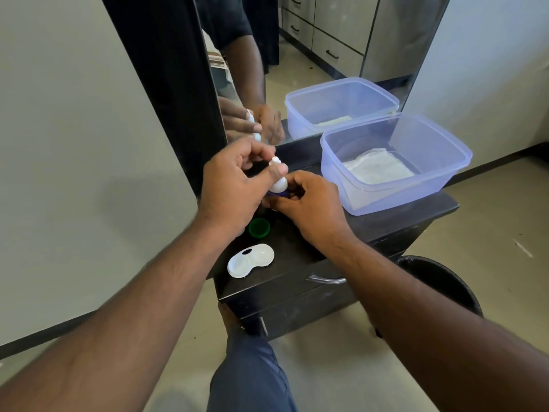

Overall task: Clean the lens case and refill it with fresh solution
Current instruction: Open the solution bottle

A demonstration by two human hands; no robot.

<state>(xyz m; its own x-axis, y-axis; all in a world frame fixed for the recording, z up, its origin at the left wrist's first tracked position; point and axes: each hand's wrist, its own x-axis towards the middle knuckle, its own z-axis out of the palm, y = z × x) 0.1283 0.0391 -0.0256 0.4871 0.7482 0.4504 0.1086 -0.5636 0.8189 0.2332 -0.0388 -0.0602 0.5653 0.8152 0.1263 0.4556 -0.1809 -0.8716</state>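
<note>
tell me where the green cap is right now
In the head view, the green cap lies on the dark cabinet top, just below the left hand and just behind the white lens case.

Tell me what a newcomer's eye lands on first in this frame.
Both hands meet at the centre of the dark cabinet top: the left hand pinches the tip of a small white solution bottle while the right hand grips its base. Nearer the front edge lie an open white plastic lens case and a round green cap. To the right stands a translucent blue plastic tub holding a folded white cloth.
</note>
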